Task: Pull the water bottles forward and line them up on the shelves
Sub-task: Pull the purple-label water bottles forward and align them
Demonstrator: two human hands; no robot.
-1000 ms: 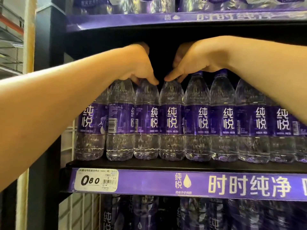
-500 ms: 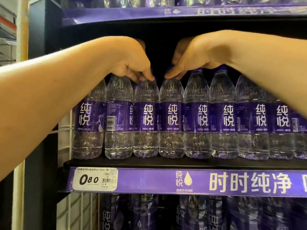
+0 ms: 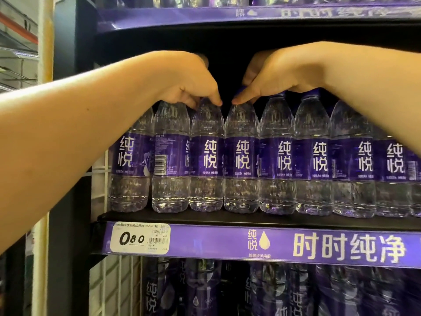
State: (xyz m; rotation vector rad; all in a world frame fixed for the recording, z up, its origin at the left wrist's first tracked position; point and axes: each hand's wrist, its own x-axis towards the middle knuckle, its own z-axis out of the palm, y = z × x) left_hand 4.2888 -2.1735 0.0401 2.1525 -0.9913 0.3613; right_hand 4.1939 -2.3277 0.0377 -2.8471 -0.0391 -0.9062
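A row of several clear water bottles with purple labels stands along the front of the black middle shelf point(image 3: 227, 218). My left hand point(image 3: 191, 84) grips the cap end of the third bottle from the left point(image 3: 206, 156). My right hand point(image 3: 275, 75) pinches the top of the fourth bottle point(image 3: 241, 156) right beside it. Both caps are hidden under my fingers. The leftmost bottle point(image 3: 129, 160) stands a little further back than its neighbour point(image 3: 170, 156), whose barcode faces out.
A purple shelf strip with a white 0.80 price tag point(image 3: 140, 238) runs below. More bottles fill the shelf underneath point(image 3: 273, 290) and the one above point(image 3: 227, 0). A black upright point(image 3: 75, 53) and a white wire grid point(image 3: 101, 179) bound the left side.
Both hands have stayed on the same two bottle tops, with the fingertips closing in lower on the necks. The view has shifted slightly.
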